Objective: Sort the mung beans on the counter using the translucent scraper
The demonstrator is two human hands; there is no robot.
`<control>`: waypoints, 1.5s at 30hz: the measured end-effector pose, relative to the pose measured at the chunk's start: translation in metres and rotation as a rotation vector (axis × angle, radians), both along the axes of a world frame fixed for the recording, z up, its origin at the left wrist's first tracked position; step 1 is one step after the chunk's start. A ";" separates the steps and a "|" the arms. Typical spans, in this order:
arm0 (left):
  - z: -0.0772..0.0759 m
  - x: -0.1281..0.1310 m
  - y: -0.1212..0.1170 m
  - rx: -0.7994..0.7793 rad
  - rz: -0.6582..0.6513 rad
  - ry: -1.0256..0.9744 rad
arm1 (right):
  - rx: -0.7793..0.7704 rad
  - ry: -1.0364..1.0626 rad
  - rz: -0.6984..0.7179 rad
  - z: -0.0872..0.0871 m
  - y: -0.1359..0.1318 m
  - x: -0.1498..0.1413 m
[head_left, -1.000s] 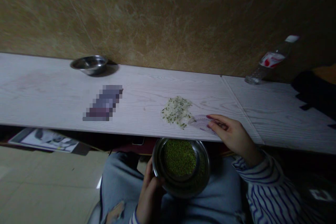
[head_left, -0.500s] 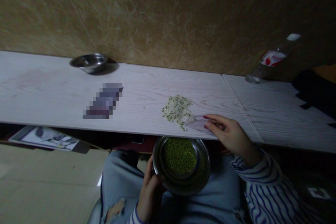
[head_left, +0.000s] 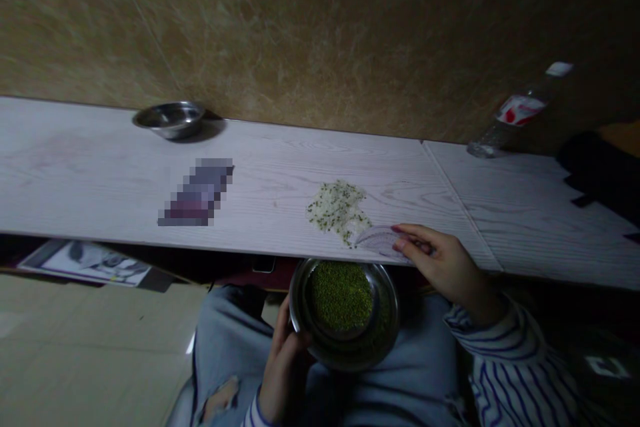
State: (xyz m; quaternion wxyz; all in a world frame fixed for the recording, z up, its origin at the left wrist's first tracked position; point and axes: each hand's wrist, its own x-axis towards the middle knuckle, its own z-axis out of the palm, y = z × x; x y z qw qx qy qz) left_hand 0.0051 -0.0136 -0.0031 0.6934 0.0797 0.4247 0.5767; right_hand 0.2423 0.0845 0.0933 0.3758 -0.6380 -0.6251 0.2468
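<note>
My left hand [head_left: 286, 363] grips the left rim of a metal bowl [head_left: 386, 340], held above my lap just below the table's front edge. Green mung beans [head_left: 341, 297] lie in the bowl. Between the thumb and fingers of my right hand [head_left: 437, 257] is a clear plastic protractor [head_left: 377, 240], its curved edge toward a pile of white rice grains mixed with green beans [head_left: 335, 205]. The pile lies on the white wood-grain table [head_left: 265, 213], near the front edge above the bowl.
An empty-looking metal bowl [head_left: 170, 121] stands at the back left by the wall. A blurred-out flat item [head_left: 200, 193] lies in front of it. A clear plastic bottle [head_left: 520, 110] with a red-and-white label stands at the back right, near dark fabric [head_left: 600, 177]. Under the tabletop is an open shelf with papers [head_left: 95, 261].
My right hand has moved slightly right and down with the protractor, away from the pile. My left hand and the bowl have barely moved.
</note>
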 end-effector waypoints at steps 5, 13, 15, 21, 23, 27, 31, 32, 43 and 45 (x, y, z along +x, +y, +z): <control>0.002 0.001 0.000 -0.005 0.011 0.013 | 0.014 -0.012 0.023 -0.001 -0.002 -0.003; 0.001 -0.001 0.001 -0.010 -0.023 0.035 | 0.036 -0.046 0.041 -0.004 -0.001 -0.003; 0.001 -0.001 0.001 -0.005 -0.019 0.017 | 0.038 -0.046 0.059 -0.003 -0.001 -0.004; 0.002 -0.001 0.001 0.001 -0.002 0.014 | 0.054 -0.045 0.052 -0.003 -0.001 -0.005; 0.002 -0.001 0.001 0.001 -0.001 0.016 | 0.053 -0.041 0.044 -0.005 0.000 -0.004; 0.004 -0.001 0.000 -0.007 -0.005 0.026 | 0.043 -0.022 0.024 -0.006 0.004 -0.004; 0.003 -0.001 0.001 0.005 -0.010 0.024 | 0.045 -0.015 0.026 -0.005 0.006 -0.004; 0.003 -0.001 0.001 0.010 -0.011 0.019 | 0.047 -0.016 0.030 -0.005 0.006 -0.004; 0.003 -0.001 0.002 -0.013 -0.022 0.032 | 0.063 -0.034 0.049 -0.004 0.005 -0.010; 0.001 -0.002 0.001 -0.021 -0.032 0.042 | 0.064 -0.034 0.051 -0.004 0.004 -0.010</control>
